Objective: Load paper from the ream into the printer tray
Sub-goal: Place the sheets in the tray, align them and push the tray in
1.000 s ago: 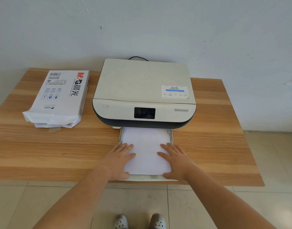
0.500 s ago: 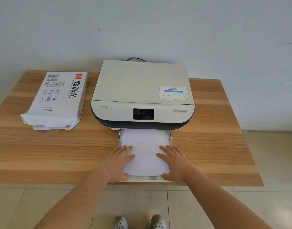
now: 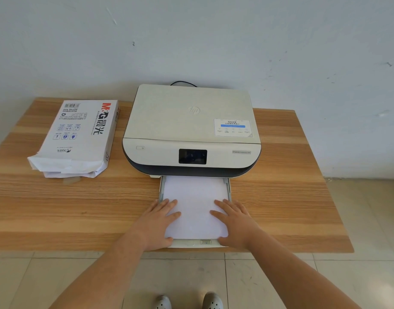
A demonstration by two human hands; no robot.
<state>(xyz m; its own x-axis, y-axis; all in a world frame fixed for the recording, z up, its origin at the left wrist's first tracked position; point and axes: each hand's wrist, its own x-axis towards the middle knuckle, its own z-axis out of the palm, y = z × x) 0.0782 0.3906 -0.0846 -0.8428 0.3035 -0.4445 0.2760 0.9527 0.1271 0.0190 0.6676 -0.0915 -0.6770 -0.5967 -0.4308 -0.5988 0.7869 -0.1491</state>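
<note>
Head view: the paper (image 3: 195,204) already lies in the pulled-out tray (image 3: 192,243), between the left hand (image 3: 160,221) and right hand (image 3: 235,221), both spread flat on it, gripping nothing. Likely left: sliding the tray into the printer (image 3: 191,130) beyond the fingertips. The ream (image 3: 80,134) sits far left.

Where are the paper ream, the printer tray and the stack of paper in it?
paper ream (image 3: 80,132), head view, top of its wrapper.
printer tray (image 3: 192,243), head view, its front lip.
stack of paper (image 3: 195,204), head view, bare middle of the top sheet.

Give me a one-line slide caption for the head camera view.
Both hands, left and right, press flat on paper in the printer tray.
</note>
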